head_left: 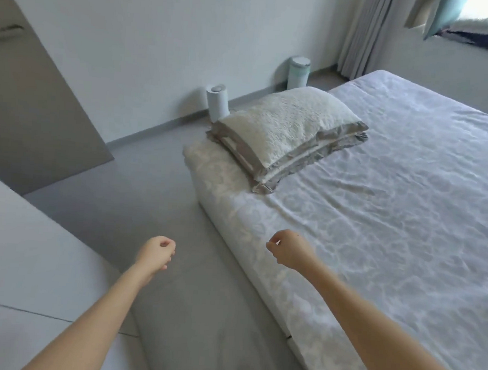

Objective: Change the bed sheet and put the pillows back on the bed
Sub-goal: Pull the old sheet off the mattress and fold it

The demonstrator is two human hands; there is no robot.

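Note:
A white patterned sheet (392,211) covers the bed, lying fairly smooth with a few creases. Two cream pillows with grey-beige borders (286,130) are stacked near the bed's left corner. My left hand (156,252) hangs over the grey floor beside the bed, fingers curled, holding nothing. My right hand (289,249) hovers above the near edge of the mattress, fingers curled in, also with nothing in it. Neither hand touches the sheet or the pillows.
Two pale cylindrical bins (218,101) (299,72) stand against the white wall. A grey door (28,100) is at the left and white furniture (31,280) sits at the lower left. Curtains (369,35) hang by the window at the back right.

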